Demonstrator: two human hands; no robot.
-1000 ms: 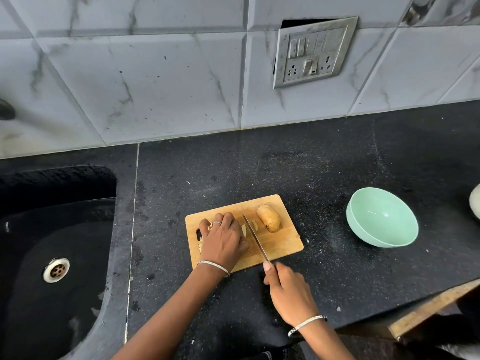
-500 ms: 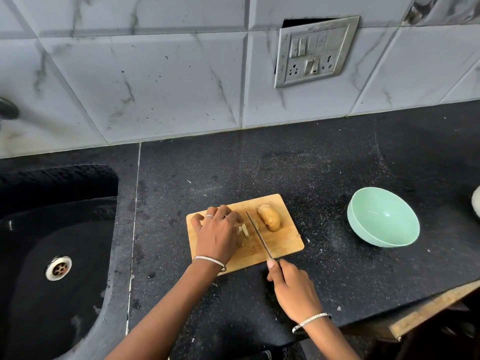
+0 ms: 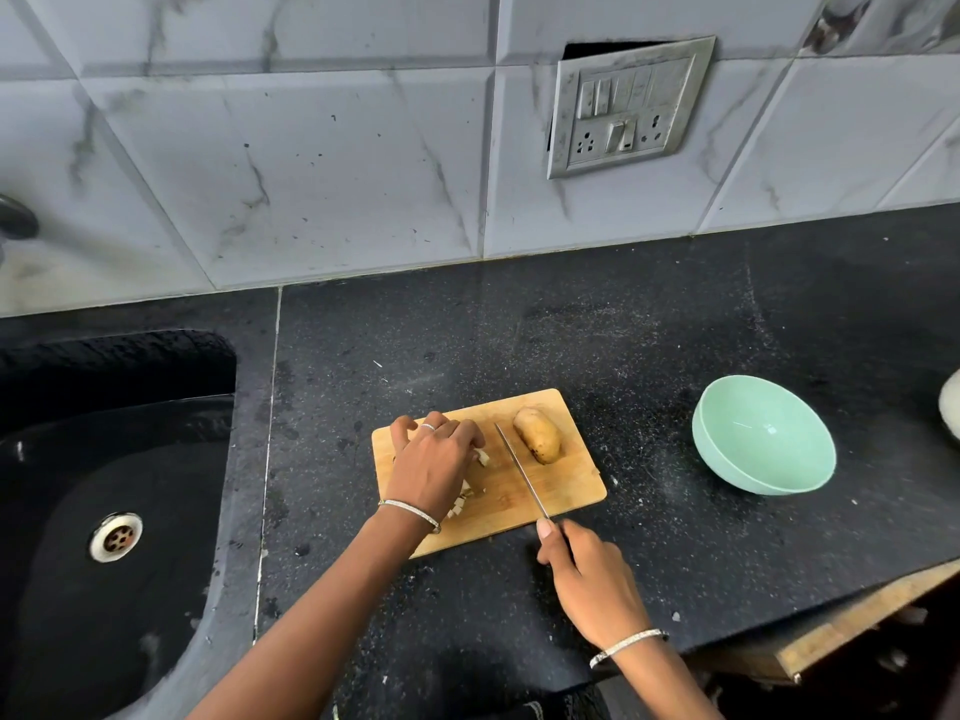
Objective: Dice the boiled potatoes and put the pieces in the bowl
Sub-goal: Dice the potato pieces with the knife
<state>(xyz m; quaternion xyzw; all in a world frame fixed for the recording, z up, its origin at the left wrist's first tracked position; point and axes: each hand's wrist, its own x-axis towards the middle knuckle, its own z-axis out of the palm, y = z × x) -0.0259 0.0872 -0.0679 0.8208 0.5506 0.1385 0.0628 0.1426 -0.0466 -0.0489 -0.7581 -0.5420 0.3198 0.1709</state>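
A wooden cutting board lies on the black counter. On its far right part rests a whole unpeeled potato. My left hand lies over the board's left half with fingers curled over pale cut potato pieces; more pieces show near my wrist. My right hand grips the handle of a knife, whose blade lies across the board between the pieces and the whole potato. An empty mint-green bowl stands to the right of the board.
A black sink with a metal drain lies at the left. The tiled wall with a socket plate stands behind. A pale rounded object shows at the right edge. The counter's front edge runs at the lower right.
My left hand has shifted slightly away from me over the cut pieces. The knife blade has moved a little to the right, away from that hand.
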